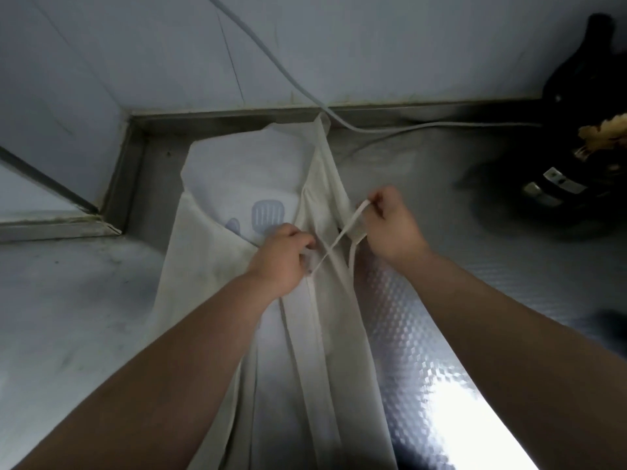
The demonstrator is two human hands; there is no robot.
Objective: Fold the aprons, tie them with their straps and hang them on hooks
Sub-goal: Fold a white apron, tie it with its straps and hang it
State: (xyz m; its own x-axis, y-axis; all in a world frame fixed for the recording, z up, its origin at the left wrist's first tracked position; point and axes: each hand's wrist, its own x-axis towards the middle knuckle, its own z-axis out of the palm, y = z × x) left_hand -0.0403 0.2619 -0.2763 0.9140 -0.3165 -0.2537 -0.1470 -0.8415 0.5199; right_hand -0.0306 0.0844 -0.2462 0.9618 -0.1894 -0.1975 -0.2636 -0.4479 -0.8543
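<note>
**Cream fabric apron** folded into a narrow band, lying flat on the grey steel tabletop. Its long axis runs from the near edge of the view straight away to the raised rear lip below the pale wall. At the far end a wider panel with pale blue utensil prints spreads to the left.

**Thin cream strap** crosses the band diagonally between the hands.

**Left hand**: knuckles up, fingers curled round the strap's lower end, over the fabric.

**Right hand**: just right of the band, pinching the strap's upper end between thumb and fingers. Both forearms enter from below and converge.

**Surroundings:** an embossed silver foil sheet borders the apron's right edge, and open tabletop lies to the left. A white cable passes just beside the apron's far tip. A black bulky object stands at far right, well apart.
</note>
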